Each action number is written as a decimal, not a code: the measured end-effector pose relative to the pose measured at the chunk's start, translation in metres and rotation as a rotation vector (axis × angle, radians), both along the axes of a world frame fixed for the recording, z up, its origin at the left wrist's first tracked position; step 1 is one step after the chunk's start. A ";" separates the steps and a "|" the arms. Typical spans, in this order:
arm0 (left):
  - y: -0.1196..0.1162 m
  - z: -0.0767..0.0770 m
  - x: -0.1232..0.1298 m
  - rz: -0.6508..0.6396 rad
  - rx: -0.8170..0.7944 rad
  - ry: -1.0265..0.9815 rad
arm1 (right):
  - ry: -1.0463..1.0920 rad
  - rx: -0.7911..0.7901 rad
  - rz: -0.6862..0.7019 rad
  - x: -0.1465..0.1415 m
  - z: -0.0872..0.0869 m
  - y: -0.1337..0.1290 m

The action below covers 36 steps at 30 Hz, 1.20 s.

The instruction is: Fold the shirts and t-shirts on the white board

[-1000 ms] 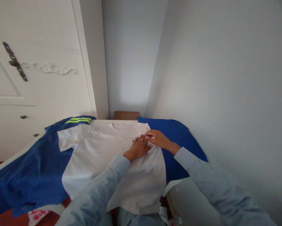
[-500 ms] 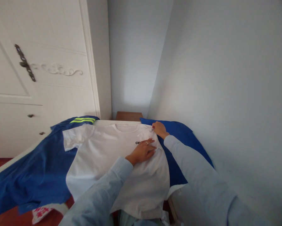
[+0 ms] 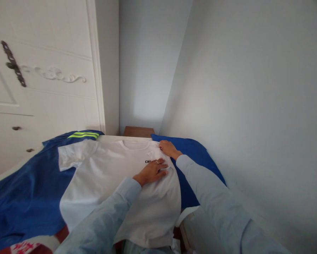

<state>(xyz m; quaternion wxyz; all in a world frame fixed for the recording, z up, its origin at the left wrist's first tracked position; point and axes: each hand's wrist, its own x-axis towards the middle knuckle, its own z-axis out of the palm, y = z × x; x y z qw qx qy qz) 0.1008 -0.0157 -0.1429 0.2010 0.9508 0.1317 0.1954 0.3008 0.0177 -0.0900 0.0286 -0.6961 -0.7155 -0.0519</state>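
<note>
A white T-shirt (image 3: 108, 169) with small black lettering on its chest lies spread out, its neckline at the far side and its hem hanging toward me. My left hand (image 3: 151, 171) rests flat on the chest beside the lettering, fingers apart, a ring on one finger. At the shirt's far right shoulder, my right hand (image 3: 169, 149) has its fingers closed on the fabric. The shirt's left sleeve is spread out; the right sleeve is folded inward or hidden near my hands.
Dark blue clothing (image 3: 23, 190) with yellow-green stripes lies on the left, and blue fabric (image 3: 194, 151) on the right. Behind stand a white wardrobe (image 3: 55, 106) and a brown wooden piece (image 3: 138, 132). A grey wall (image 3: 253, 88) rises on the right.
The view has turned slightly right, so everything sits further left. My right hand's fingers now lie lower over the shirt's shoulder; my left hand stays on the chest.
</note>
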 end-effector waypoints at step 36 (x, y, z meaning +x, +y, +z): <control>0.016 -0.016 0.009 0.144 -0.226 -0.289 | 0.439 0.159 0.360 -0.013 -0.042 -0.118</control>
